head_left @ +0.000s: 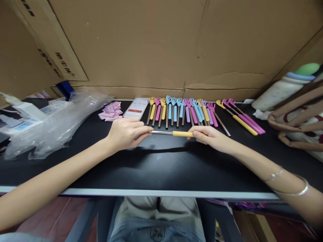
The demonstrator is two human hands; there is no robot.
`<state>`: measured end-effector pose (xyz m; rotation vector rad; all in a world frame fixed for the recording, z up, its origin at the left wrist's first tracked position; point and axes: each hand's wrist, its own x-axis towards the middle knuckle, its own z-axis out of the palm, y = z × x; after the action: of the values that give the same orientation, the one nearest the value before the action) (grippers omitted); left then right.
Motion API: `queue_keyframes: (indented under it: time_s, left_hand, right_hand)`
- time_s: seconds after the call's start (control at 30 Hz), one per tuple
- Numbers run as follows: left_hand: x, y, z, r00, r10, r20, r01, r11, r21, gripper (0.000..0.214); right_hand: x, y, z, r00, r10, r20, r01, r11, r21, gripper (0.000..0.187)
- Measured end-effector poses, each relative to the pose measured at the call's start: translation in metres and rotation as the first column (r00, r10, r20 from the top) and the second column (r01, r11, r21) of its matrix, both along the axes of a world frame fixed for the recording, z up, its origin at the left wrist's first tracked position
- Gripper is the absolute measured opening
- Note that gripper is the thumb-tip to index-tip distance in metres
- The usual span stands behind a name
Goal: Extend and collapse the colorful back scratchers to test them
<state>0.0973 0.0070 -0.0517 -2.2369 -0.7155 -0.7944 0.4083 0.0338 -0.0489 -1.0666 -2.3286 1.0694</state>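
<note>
Held level above the black table is a back scratcher (181,133) with a yellow handle and a thin metal shaft. My left hand (128,132) pinches the tip of the shaft, where no claw head shows. My right hand (208,137) is closed round the far end of the yellow handle. Just behind them lies a row of back scratchers (174,109) with yellow, pink, blue and purple claw heads, some with dark metal shafts. Off to the right, several extended back scratchers (243,121) with yellow and magenta handles lie side by side.
A phone (135,108) and small pink-purple printed slips (111,111) lie left of the row. Clear plastic bags (63,117) cover part of a power strip (20,126) at far left. A bottle (282,89) leans at right beside a brown-strapped bag (297,117). Cardboard (141,43) walls the back.
</note>
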Motion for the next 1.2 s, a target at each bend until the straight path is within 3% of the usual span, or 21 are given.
queue_keyframes:
  time_s: [0.6, 0.87, 1.2]
  left_hand:
    - [0.002, 0.003, -0.001, 0.993, 0.119, -0.029, -0.122, 0.982, -0.147, 0.027]
    - [-0.005, 0.009, 0.0, 0.987, 0.159, -0.037, -0.163, 0.97, -0.181, 0.027]
    - [-0.013, 0.013, 0.001, 0.982, 0.185, -0.05, -0.191, 0.96, -0.206, 0.028]
  right_hand:
    - [0.001, 0.009, -0.001, 0.994, -0.103, -0.045, 0.107, 0.99, 0.094, 0.039]
    - [0.008, 0.013, 0.0, 0.989, -0.133, 0.064, 0.118, 0.973, 0.198, 0.039]
    - [0.013, 0.014, 0.002, 0.988, -0.089, 0.125, 0.069, 0.985, 0.156, 0.04]
